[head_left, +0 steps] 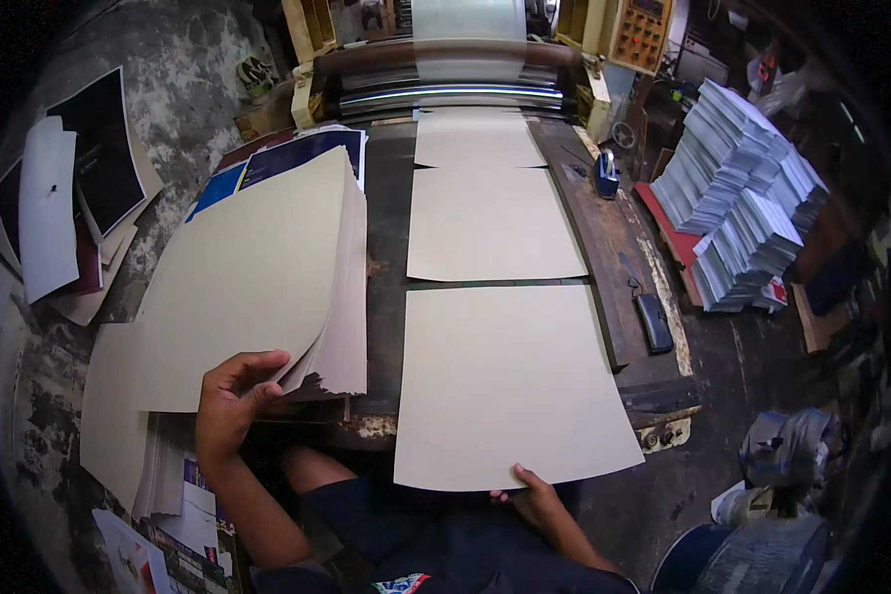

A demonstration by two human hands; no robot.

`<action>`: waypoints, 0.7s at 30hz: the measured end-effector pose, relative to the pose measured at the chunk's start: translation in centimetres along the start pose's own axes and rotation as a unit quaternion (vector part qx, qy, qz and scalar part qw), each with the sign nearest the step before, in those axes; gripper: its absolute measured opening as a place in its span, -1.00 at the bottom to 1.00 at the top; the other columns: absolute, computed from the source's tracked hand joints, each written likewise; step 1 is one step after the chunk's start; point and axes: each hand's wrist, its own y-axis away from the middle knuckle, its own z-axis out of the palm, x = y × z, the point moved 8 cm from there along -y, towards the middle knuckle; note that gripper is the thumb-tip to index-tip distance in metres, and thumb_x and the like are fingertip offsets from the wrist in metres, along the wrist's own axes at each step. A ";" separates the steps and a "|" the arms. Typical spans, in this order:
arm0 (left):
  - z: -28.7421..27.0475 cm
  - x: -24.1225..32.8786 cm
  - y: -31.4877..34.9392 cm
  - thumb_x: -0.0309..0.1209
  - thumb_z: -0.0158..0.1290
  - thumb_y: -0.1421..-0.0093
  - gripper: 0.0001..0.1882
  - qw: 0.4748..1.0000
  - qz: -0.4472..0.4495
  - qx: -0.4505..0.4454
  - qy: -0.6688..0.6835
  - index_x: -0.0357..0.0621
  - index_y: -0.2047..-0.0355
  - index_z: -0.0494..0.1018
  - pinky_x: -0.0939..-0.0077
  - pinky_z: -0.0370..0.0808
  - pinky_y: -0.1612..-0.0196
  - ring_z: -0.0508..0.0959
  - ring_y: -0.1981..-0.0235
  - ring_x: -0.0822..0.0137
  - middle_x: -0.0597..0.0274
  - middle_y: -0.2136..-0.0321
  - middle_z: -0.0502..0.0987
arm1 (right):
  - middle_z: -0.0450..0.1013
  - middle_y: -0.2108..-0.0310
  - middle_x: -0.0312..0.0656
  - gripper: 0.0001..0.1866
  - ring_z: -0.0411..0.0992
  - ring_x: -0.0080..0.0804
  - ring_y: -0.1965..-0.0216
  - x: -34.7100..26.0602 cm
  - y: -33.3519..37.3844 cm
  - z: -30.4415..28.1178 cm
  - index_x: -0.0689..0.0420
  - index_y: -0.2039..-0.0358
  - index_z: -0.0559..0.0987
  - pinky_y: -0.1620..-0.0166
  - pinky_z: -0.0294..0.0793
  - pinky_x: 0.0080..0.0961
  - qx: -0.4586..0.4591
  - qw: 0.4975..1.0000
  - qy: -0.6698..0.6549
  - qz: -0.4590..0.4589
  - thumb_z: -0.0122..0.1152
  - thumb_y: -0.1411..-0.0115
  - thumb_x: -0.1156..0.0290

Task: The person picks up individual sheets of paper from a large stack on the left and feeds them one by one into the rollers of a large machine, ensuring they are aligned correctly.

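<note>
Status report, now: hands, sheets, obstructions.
Left hand at lifted corner of paper stack. Right hand pinching nearest sheet by its near edge, thumb on top. Two more sheets ahead, toward rollers. Tape dispenser off to the right, not on sheets.

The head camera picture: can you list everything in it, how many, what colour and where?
Loose sheets: three, cream, in a row, middle
Sheet stack: one, cream, on the table's left
Table: one, dark, middle
Roller machine: one, dark rollers, yellowish frame, top
Control panel: one, orange-tan, top right
Tape dispenser: one, blue, table's right
Case: one, black, table's right edge
Paper piles: several, whitish, right
Curled sheets: several, black and white, far left
Printed papers: several, mixed colours, lower left
Bundle: one, grey, lower right
Small clutter: uncountable, dim edges
Left hand: one, bare, at the stack's near corner
Right hand: one, bare, nearest sheet's near edge
</note>
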 end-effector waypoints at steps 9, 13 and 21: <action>-4.4 -0.2 1.1 -0.24 0.02 -0.32 -0.71 0.888 0.055 0.387 0.240 -0.25 0.33 0.53 0.62 0.32 0.08 0.40 0.30 0.55 0.36 0.39 0.51 | 0.45 0.25 -0.05 -0.51 0.44 -0.35 0.35 -2.1 -5.9 -0.6 0.26 0.03 0.34 0.24 0.47 -0.35 0.033 0.999 -0.020 -0.028 -0.10 -0.34 0.04; -2.6 2.0 2.3 -0.25 0.02 -0.31 -0.71 0.930 0.130 0.342 0.035 -0.25 0.36 0.53 0.44 0.34 -0.04 0.46 0.41 0.43 0.28 0.46 0.54 | 0.49 0.35 -0.09 -0.58 0.43 -0.39 0.40 -2.5 -7.3 -0.1 0.16 0.15 0.38 0.18 0.49 -0.23 0.061 0.996 -0.020 -0.056 -0.09 -0.34 0.01; 6.6 8.7 4.0 -0.18 0.19 -0.12 -0.73 0.922 0.371 -0.007 -0.107 0.05 0.65 0.49 -0.06 0.11 -0.23 0.65 0.40 0.34 0.44 0.63 0.59 | 0.36 -0.03 -0.03 -0.37 0.46 -0.28 0.25 -6.2 -3.1 5.1 0.01 -0.23 0.11 0.15 0.51 -0.12 0.032 0.993 -0.090 -0.077 -0.14 -0.31 -0.10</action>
